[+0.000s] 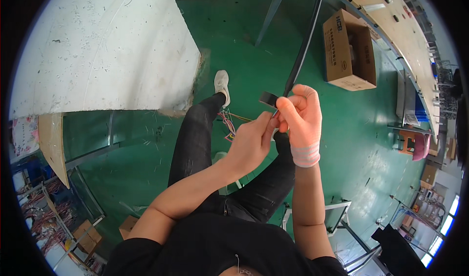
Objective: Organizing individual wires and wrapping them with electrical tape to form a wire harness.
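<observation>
A long black cable [304, 49] slants down from the top edge to my hands. Its lower end disappears behind my fingers. My right hand [304, 119], in an orange knit glove with a striped cuff, has its fingers curled at that end. A roll of black tape [268, 99] sticks out from the right thumb and forefinger, which hold it. Bare and just left of it, my left hand [251, 141] pinches thin wires coming out of the cable. Loose coloured wires [227, 123] hang below the left hand; their ends are partly hidden.
A big white block [112, 51] stands front left. Front right are an open cardboard box [346, 53] and a long wooden workbench [413, 36] with small items. A metal frame [337, 207] is by my right side. Racks of wire [53, 207] stand lower left.
</observation>
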`<state>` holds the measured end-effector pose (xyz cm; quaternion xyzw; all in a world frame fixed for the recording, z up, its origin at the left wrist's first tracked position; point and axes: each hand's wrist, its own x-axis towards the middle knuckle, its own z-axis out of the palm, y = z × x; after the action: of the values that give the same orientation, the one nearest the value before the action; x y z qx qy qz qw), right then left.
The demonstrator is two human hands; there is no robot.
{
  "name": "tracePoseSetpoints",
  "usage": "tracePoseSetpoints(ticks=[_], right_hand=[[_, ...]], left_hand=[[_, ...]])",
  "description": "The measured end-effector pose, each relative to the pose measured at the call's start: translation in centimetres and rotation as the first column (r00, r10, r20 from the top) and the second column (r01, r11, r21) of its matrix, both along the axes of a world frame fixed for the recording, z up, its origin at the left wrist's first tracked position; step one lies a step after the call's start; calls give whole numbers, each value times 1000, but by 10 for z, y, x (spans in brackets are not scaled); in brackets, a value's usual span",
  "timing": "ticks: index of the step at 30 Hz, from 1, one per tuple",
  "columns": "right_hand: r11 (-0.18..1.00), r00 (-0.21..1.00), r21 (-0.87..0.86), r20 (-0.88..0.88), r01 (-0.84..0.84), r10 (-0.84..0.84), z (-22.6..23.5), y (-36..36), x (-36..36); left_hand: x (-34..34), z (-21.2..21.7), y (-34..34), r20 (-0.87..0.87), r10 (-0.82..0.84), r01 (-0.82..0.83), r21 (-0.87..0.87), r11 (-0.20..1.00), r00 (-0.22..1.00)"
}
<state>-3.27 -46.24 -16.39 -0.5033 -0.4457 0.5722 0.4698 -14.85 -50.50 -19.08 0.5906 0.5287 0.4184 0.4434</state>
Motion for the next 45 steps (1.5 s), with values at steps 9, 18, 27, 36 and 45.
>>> tracePoseSetpoints(ticks=[9, 18, 27, 36, 45], right_hand=[[983, 978, 6, 103, -185, 183, -43, -12, 25], [997, 944, 79, 331, -7, -20, -3, -14, 0], [995, 982, -33, 160, -95, 99, -22, -37, 13], [987, 966, -33, 201, -160, 163, 15, -25, -7], [942, 919, 283, 389, -180, 59, -6, -41, 11]], left_hand=[[-13, -8, 2, 19, -18, 19, -45, 999, 1000], [0, -3, -13, 27, -9, 8, 16, 1000, 1000], [-11, -5, -24, 1, -32, 32, -48, 998, 999], [-9, -7, -26, -59, 18, -19, -15, 1000, 998], [-18, -2, -26, -179, -29, 23, -35, 999, 983]])
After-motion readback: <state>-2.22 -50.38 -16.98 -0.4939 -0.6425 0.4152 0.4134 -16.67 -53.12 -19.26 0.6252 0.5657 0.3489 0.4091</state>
